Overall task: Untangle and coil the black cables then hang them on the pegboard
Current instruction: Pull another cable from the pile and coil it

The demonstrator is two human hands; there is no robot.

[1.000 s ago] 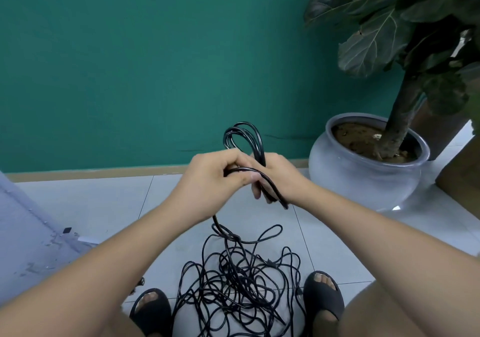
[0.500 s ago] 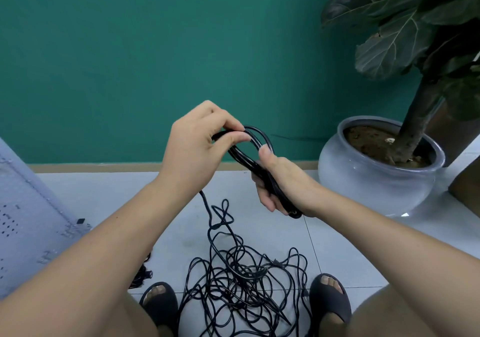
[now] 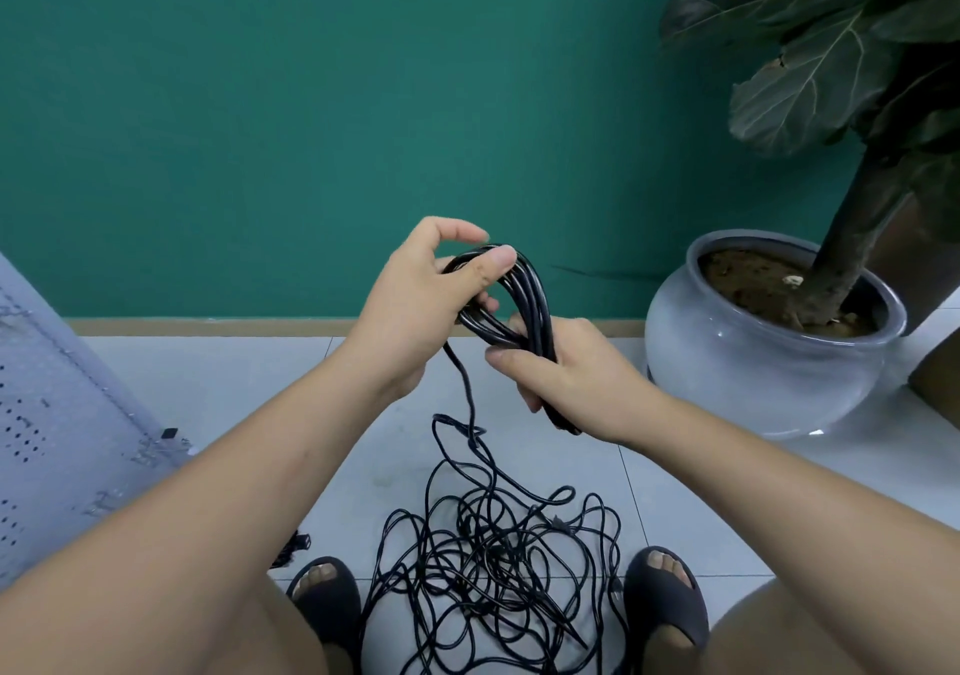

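A coil of black cable [image 3: 530, 300] with several loops is held up in front of me. My right hand [image 3: 566, 378] grips the lower part of the coil, fingers wrapped round the bundle. My left hand [image 3: 421, 300] pinches the top of the loops between thumb and fingers. One strand runs down from the left hand to a tangled heap of black cable [image 3: 493, 570] on the floor between my feet. A grey perforated pegboard [image 3: 57, 456] leans at the left edge.
A grey ceramic pot [image 3: 763, 362] with a large-leaved plant stands on the right against the green wall. My feet in dark sandals [image 3: 665, 607] flank the heap. A small black object [image 3: 293, 552] lies by the left foot. White floor tiles lie ahead.
My left hand rose and moved from beside the right hand to the top of the coil, laying another loop on it. The view shifted left, showing more of the pegboard.
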